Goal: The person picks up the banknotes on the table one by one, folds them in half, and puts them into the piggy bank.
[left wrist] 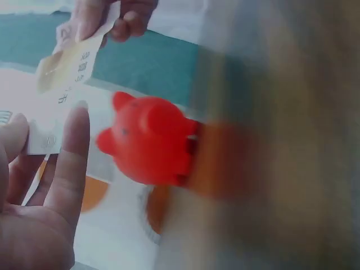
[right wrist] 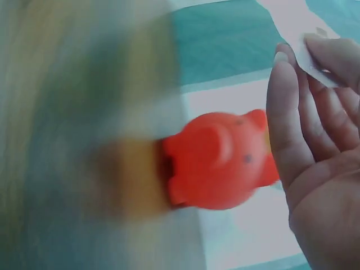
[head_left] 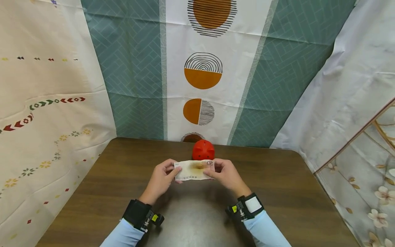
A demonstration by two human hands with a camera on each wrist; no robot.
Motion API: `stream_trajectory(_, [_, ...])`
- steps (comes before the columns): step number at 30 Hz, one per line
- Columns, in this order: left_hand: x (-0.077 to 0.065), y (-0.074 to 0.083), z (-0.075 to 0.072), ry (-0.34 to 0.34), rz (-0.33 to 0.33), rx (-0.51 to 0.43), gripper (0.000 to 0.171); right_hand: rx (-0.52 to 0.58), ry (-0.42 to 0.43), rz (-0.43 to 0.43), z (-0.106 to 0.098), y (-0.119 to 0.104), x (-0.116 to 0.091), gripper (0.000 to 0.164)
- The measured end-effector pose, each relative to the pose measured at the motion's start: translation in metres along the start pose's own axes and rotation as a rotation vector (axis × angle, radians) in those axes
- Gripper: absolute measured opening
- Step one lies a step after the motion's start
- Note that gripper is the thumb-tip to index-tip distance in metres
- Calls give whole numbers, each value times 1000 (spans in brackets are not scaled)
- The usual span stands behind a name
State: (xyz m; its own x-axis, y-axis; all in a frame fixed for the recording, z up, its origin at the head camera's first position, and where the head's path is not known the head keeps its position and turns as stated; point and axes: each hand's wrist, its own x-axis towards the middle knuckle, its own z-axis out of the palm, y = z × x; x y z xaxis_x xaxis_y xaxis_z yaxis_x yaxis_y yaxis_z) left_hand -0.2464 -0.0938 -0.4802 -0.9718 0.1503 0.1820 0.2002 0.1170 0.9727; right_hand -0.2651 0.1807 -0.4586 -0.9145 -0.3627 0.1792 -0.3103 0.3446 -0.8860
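Observation:
A pale banknote (head_left: pixel 192 170) with yellowish shading is stretched flat between my two hands above the table. My left hand (head_left: pixel 161 178) pinches its left end between thumb and fingers. At the other end, my right hand (head_left: pixel 227 173) pinches it the same way, its thumb lying on the front face. Just behind the banknote a red piggy bank (head_left: pixel 203 150) stands on the table, its lower part partly covered by the note in the head view. Both wrist views show the piggy bank (left wrist: pixel 149 140) whole or nearly so, apart from the hands.
The brown wooden table (head_left: pixel 123 192) reaches back to a hanging cloth (head_left: pixel 135 85) with green and white panels. Patterned cloth (head_left: pixel 46 137) hangs on the left, and white floral fabric (head_left: pixel 364 164) hangs on the right. Each wrist wears a black strap with a small camera.

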Motion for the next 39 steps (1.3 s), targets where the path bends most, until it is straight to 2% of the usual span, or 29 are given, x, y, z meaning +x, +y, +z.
stream_trajectory(3, [4,13,0,-23,24,-56,23,79,81,-25,-5,-11,-8,19])
stream_trajectory(8, [5,38,6,-83,28,-119,28,190,222,-99,-14,-26,-22,13])
stream_trajectory(11, [2,54,10,-64,23,-107,23,171,298,-117,-20,-33,-30,12])
stream_trajectory(14, [0,67,15,-44,45,-70,19,115,363,-111,-27,-41,-38,11])
stream_trajectory(17, [-1,76,20,-41,78,-21,19,93,386,-98,-35,-48,-47,9])
stream_trajectory(20, [-3,82,23,-35,88,7,19,89,385,-73,-42,-54,-55,13])
stream_trajectory(24, [-8,82,24,-24,94,8,18,88,338,-49,-47,-58,-59,12])
stream_trajectory(30, [-10,82,24,-28,110,13,18,108,260,-76,-52,-56,-63,17])
stream_trajectory(39, [-10,82,25,-32,154,30,14,158,191,-124,-59,-54,-65,13])
